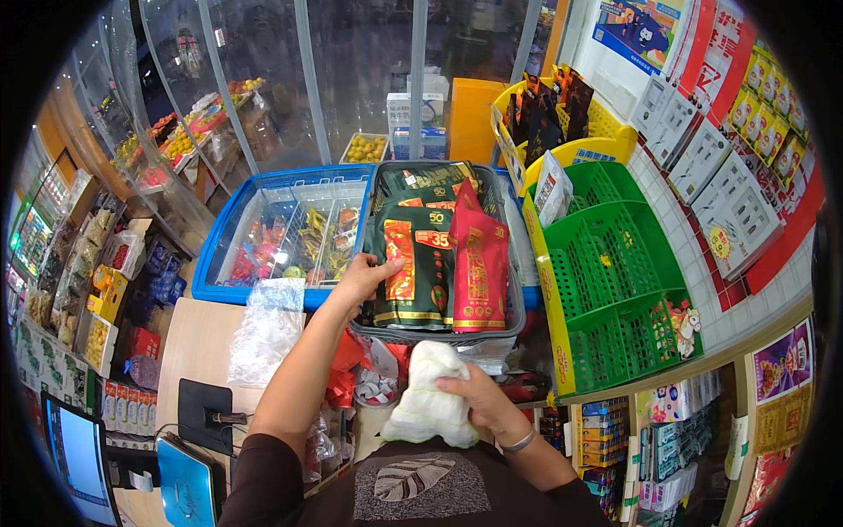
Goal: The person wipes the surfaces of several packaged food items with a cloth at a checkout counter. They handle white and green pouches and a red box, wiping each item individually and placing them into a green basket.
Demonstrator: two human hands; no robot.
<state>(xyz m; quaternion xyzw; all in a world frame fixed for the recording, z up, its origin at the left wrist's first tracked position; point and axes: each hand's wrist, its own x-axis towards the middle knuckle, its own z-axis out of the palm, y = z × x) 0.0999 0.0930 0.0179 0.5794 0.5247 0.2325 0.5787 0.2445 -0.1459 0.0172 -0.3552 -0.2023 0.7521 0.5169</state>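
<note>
My left hand [369, 280] is at the left rim of a grey plastic basket [517, 323], its thumb lying over a dark green snack pouch [421, 303]; whether it grips the pouch or the rim, I cannot tell. Beside that pouch a red pouch [481, 270] leans in the basket, with more green pouches behind. My right hand [481, 395] holds a bunched white cloth [428, 395] close to my chest, below the basket.
Under the basket is a blue-rimmed chest freezer [217, 230]. On the right stands a green and yellow divided rack [619, 263], with dark pouches [546, 115] behind it. Clear plastic bags [270, 329] lie on a wooden counter [191, 329]. A monitor [76, 454] stands lower left.
</note>
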